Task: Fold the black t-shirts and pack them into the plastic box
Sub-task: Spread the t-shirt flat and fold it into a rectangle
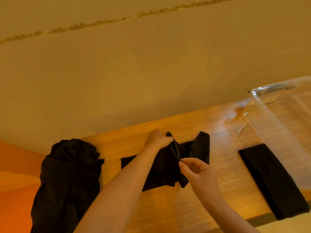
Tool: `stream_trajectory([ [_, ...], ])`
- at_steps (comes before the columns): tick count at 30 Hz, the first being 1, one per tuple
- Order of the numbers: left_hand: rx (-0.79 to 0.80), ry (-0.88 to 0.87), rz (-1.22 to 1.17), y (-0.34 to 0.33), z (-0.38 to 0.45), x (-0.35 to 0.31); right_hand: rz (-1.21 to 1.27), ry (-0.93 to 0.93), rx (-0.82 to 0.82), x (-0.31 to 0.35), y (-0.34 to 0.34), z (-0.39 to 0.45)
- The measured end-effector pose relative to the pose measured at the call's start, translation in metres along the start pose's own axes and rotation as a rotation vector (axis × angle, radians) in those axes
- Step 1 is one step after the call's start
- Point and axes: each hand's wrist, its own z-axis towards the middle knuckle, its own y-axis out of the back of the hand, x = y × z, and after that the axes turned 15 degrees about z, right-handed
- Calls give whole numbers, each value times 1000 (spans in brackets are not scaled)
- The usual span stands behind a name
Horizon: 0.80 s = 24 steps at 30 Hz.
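Note:
A black t-shirt [164, 172] lies partly folded in the middle of the wooden table [223, 169]. My left hand [158, 138] grips a raised fold of it at the far side. My right hand [196, 170] pinches the same fold nearer to me. A folded black t-shirt [271, 179] lies flat to the right, beside the clear plastic box [276, 121]. A heap of unfolded black t-shirts [69, 180] hangs over the table's left end.
The table's far edge runs along a plain beige wall [134, 73]. An orange surface [15, 190] lies left of the table, below its level. The box stands at the table's right end, partly out of view.

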Motion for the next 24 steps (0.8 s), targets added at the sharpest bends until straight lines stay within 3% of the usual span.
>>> stream_trajectory([
  [5, 78, -54, 332, 5, 28, -19, -52, 64, 51, 4, 1, -1],
  [10, -64, -117, 526, 4, 42, -21, -116, 157, 109, 9, 6, -2],
  [18, 48, -368, 264, 43, 48, -19, -216, 299, 113, 19, 29, -1],
  [24, 96, -375, -10, 114, 14, -14, -326, 432, 47, 64, 69, 20],
])
